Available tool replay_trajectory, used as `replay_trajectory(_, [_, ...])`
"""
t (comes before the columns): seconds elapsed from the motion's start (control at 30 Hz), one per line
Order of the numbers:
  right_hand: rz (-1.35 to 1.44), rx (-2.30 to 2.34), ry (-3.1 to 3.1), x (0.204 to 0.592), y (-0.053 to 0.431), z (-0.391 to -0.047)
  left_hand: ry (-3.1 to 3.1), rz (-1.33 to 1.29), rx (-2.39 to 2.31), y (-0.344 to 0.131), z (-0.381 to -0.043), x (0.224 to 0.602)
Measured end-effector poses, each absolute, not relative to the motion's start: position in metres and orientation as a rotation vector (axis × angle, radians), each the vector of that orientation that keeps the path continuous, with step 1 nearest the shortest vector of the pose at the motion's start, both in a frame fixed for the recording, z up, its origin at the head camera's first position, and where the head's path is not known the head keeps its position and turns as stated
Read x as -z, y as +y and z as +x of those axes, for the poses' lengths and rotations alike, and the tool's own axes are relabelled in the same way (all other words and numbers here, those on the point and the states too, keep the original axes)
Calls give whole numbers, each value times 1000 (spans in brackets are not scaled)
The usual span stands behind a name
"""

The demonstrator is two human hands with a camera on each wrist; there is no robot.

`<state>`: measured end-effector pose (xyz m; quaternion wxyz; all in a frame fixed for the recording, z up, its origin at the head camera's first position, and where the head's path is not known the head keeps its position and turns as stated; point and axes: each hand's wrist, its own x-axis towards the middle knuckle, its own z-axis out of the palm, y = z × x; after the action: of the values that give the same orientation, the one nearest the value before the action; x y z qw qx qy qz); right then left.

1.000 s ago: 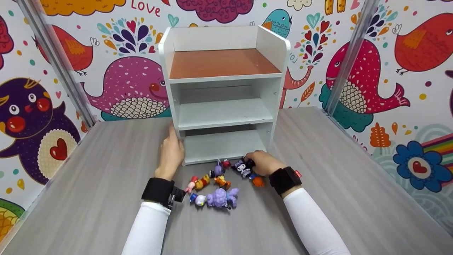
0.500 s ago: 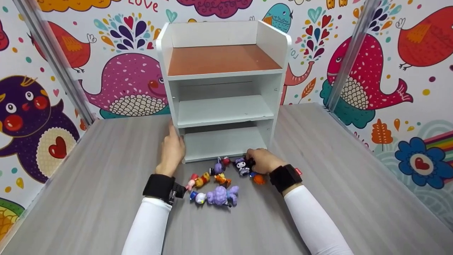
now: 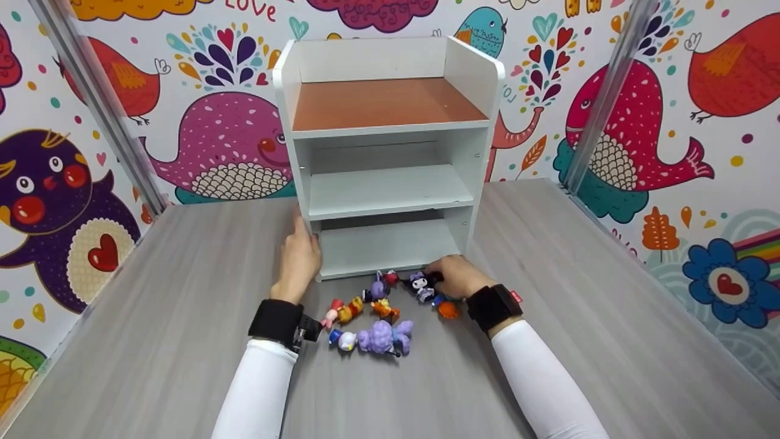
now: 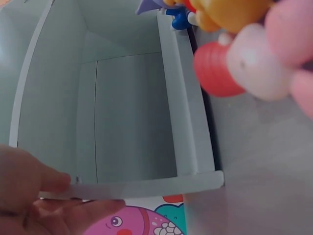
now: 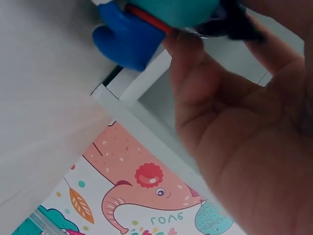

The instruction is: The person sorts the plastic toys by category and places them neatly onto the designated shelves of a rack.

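At the left side of a small white shelf unit, my left hand grips its side panel. In the left wrist view the thumb lies inside the panel and the fingers lie outside. My right hand pinches a black-and-purple toy figurine close to the unit's lower front edge. Beside that hand lies a figurine with an orange part and a blue part. The right wrist view has a teal, blue and red figurine partly in front of the thumb.
Several more figurines lie before the unit: a pink piglet, a yellow-and-red bear, an orange tiger, a purple donkey, a white one with a blue hat and a larger purple one. Printed walls enclose the table.
The view has shifted slightly. Both hands keep their places at the shelf unit and the black-and-purple figurine.
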<state>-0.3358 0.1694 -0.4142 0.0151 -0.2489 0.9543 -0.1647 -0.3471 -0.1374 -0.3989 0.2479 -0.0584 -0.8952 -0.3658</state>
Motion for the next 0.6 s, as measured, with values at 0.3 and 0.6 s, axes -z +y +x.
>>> replay_trajectory(0.3, [-814,932,2927,385,182,-333,-2439,-163,1028,-138,-349,401])
replay_trajectory(0.6, [-712,1507,2715,352,187,-318,-2456,-145,1036,-139,-349,399])
